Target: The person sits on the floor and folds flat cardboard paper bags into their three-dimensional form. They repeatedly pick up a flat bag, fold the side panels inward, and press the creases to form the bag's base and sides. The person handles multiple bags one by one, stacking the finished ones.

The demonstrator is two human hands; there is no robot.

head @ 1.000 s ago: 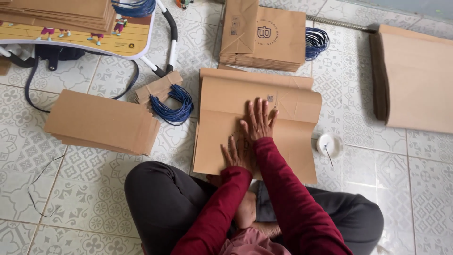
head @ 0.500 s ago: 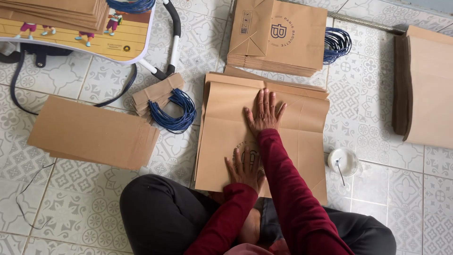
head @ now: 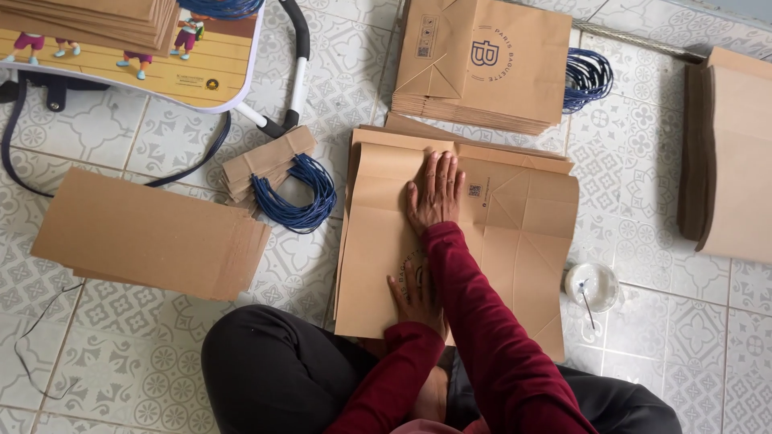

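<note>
1. Two stacks of brown paper pieces are lying at the left: a big flat stack [head: 149,237] on the tiled floor [head: 121,362], and beside it a small folded stack [head: 265,161] with a bundle of blue cord handles [head: 297,197] touching it.
2. At the middle, an unfolded brown paper bag [head: 515,257] is lying flat on the floor, just in front of the person's crossed legs.
3. The left hand [head: 416,296] is pressing flat on the near part of this bag, fingers spread, gripping nothing.
4. The right hand [head: 435,195] is lying open and flat on the far part, palm down, also holding nothing.
5. Behind the bag, a pile of finished bags [head: 482,68] is resting.
6. At the right, a small white round cup [head: 592,286] is standing near the bag's edge, and another tall stack of brown paper [head: 736,161] is lying further right.
</note>
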